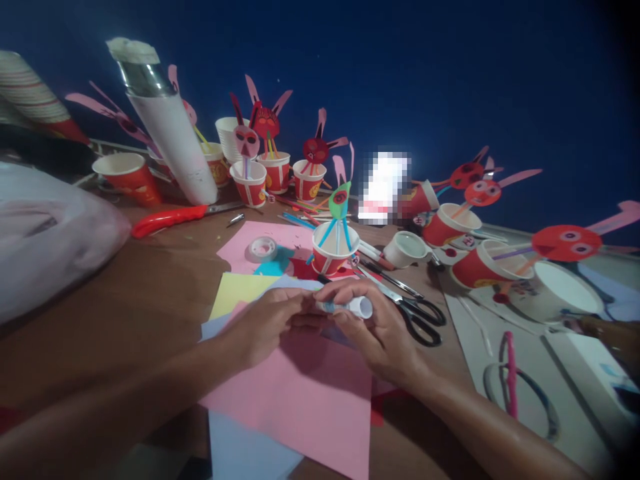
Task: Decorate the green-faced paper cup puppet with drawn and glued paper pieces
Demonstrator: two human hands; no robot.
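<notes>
Above the stacked paper, my right hand (370,327) is closed around a small white glue stick (345,306), its round hollow-looking end facing right. The fingers of my left hand (280,320) are pinched at the stick's left end, which they partly hide. Pink paper (320,400) lies beneath both hands, over yellow (240,293) and pale blue sheets (250,447). Just beyond the hands stands a red paper cup (333,257) with a green paper rabbit head (340,201) on blue straws. Black-handled scissors (423,320) lie beside my right hand.
Several red cups with rabbit heads line the back, beside a leaning white thermos (173,140). A red-handled cutter (170,219), tape roll (263,249) and white mug (407,249) lie around. A plastic bag (50,233) bulges at left; pink-and-grey bands (510,373) lie at right.
</notes>
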